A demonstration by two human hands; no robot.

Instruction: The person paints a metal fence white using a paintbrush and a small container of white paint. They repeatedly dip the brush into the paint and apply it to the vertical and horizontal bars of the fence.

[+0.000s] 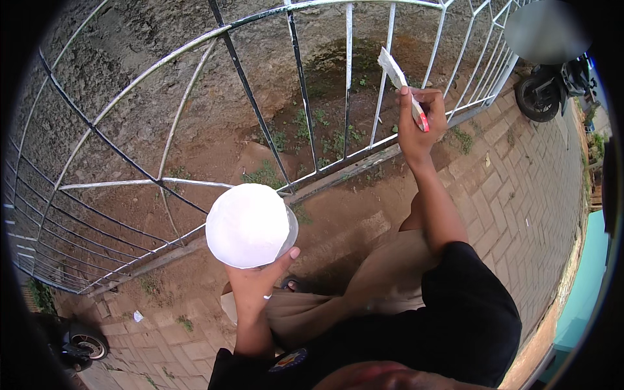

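My left hand (256,280) holds up a round container of white paint (248,226), whose bright surface faces the camera; a small white smear marks the wrist. In my right hand (421,117) is a flat paintbrush (397,73) with white-coated bristles and a red handle end. The brush points up and left beside a white bar of the metal fence (382,78). Whether the bristles touch that bar, I cannot tell. Bars to the right look white, while several in the middle and left are dark or partly white.
Behind the fence rises a rough earth or stone wall (161,53), with weeds at its foot. A concrete curb (341,170) runs below the fence, beside brick paving (516,190). One motorcycle (551,90) stands at upper right, another (80,343) at lower left.
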